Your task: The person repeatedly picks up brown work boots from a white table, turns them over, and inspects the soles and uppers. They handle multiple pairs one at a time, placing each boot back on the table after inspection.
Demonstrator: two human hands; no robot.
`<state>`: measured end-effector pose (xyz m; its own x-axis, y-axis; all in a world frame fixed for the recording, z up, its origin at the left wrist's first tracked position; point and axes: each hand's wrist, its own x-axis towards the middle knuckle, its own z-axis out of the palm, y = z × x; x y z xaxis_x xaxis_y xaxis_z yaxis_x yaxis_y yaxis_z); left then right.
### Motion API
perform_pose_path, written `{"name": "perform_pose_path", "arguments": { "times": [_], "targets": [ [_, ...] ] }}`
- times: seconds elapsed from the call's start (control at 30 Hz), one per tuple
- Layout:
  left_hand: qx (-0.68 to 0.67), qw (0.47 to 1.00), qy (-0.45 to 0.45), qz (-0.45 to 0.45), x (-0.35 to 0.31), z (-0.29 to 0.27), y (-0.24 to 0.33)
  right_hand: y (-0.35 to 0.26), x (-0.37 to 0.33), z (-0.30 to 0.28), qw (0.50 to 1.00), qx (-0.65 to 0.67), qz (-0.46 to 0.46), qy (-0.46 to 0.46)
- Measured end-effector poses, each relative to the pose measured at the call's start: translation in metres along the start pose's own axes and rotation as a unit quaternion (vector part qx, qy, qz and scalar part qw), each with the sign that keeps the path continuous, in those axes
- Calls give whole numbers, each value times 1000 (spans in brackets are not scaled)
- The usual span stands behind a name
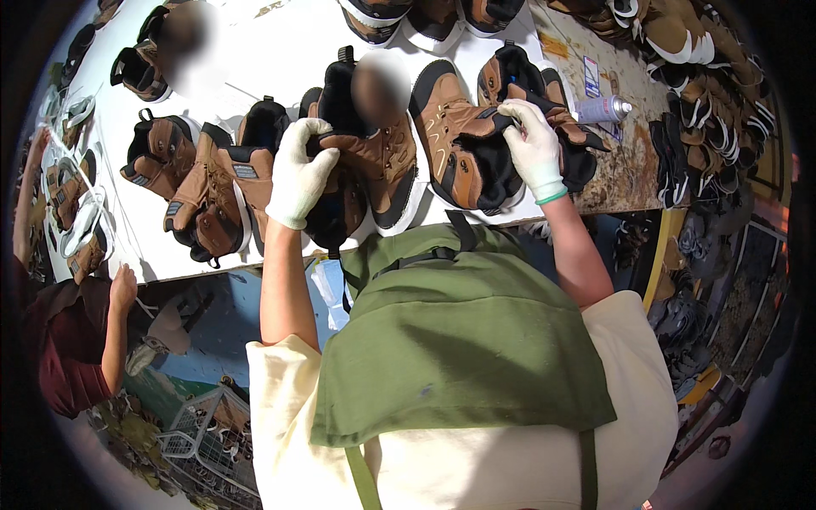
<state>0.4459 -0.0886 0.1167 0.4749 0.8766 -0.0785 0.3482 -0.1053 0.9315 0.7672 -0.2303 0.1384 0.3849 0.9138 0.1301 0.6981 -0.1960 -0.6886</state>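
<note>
Hiking boots (395, 166), brown with black trim, stand along the near half of the white tabletop (191, 255), two of them right at the hands. Far left: boots with white strips (82, 234), then a co-worker's hand (124, 287) on the near table edge, dark red shirt (72, 348) below. Next, loose cluster of brown boots (208, 200), small grey label patches on the tongues; lettering too small to read. Left hand (297, 177), in a white knit glove: thumb and forefinger curved with dark material between them, at a black boot collar; cannot tell if they pinch it. Right of it, a boot with pale side stitching, toe toward the wearer; part above it is blurred. Then the right-hand boot (442, 119), toe away from the wearer, black lining exposed. Right hand (537, 151), white glove with green cuff edge: thumb and fingers clamped on that boot's black-edged flap. Beyond, an aerosol can (597, 110) lies on its side, printed label illegible, near a printed slip (591, 76). Far right: stacked brown shoe uppers (710, 106) with white edges.
</note>
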Motion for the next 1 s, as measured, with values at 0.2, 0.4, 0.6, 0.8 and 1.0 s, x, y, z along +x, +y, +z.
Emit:
{"name": "perform_pose_path", "arguments": {
  "times": [0.2,0.4,0.6,0.8,1.0],
  "targets": [
    [4,1000,-4,14,-1,-1,4,3,-1,2,1000,13,-12,16],
    [-29,999,-8,-20,0,-1,4,0,0,0,1000,5,-4,12],
    [-67,996,-28,-56,0,-4,15,3,-1,4,1000,18,-8,20],
    [-113,991,-27,-66,0,-5,14,4,-2,4,999,21,-9,34],
    [-112,989,-31,-91,1,-6,24,7,-2,6,998,29,-29,44]
  ]
}}
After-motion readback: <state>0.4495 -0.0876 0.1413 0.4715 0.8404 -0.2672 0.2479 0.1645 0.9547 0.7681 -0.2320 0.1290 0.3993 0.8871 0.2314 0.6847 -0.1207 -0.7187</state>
